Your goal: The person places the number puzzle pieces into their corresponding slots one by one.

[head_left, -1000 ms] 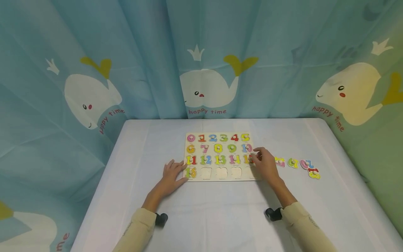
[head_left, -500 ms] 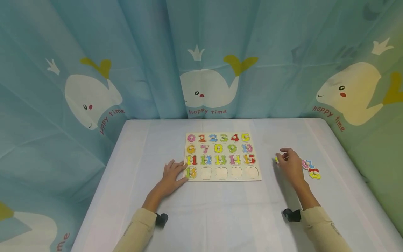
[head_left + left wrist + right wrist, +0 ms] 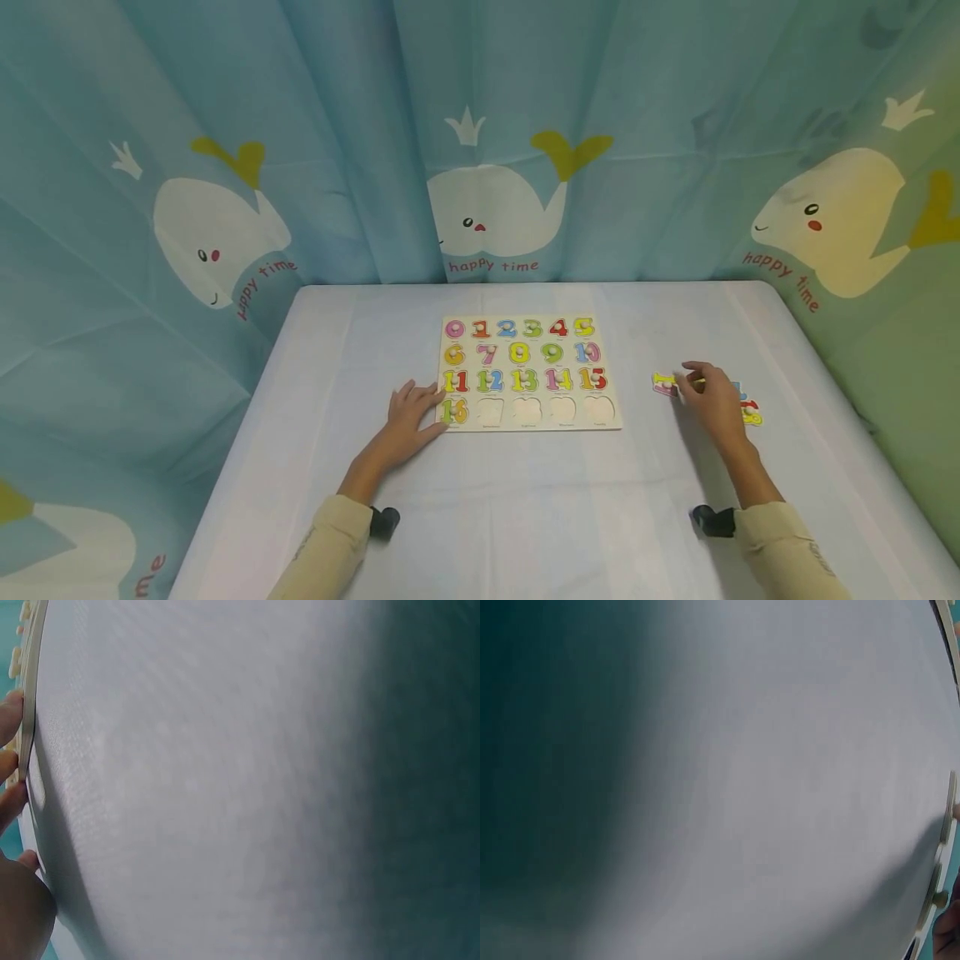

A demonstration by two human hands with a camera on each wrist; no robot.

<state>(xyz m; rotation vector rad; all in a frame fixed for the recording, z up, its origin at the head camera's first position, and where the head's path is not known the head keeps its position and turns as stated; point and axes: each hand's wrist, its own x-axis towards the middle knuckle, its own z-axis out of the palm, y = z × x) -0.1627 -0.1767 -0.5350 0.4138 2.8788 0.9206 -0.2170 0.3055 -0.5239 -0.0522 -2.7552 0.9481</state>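
Note:
My left hand [image 3: 410, 417] rests at the left edge of a wooden number puzzle board [image 3: 580, 408], fingertips on its rim. In the left wrist view, fingers [image 3: 9, 720] touch the board's side. Over the loose number pieces to the right hovers my right hand [image 3: 712, 406], thumb and forefinger apart. The thumb is close beside a yellow-and-pink knobbed number piece [image 3: 663, 384]. Another piece lies mostly hidden under that hand. In the right wrist view, fingers [image 3: 946, 922] appear at the edge near a piece's knob [image 3: 940, 898], with nothing visibly held.
Pieces 0 to 16 sit in the board; the bottom row shows several bare recesses [image 3: 527, 411]. A red-and-yellow piece [image 3: 752, 413] and a partly hidden blue one [image 3: 737, 390] lie right of the right hand. A whale-print curtain [image 3: 360, 167] hangs behind the white table [image 3: 480, 500].
My right hand has moved right from the board's right edge to the loose pieces, first over the yellow-and-pink piece, then slightly past it. The left hand has stayed on the board.

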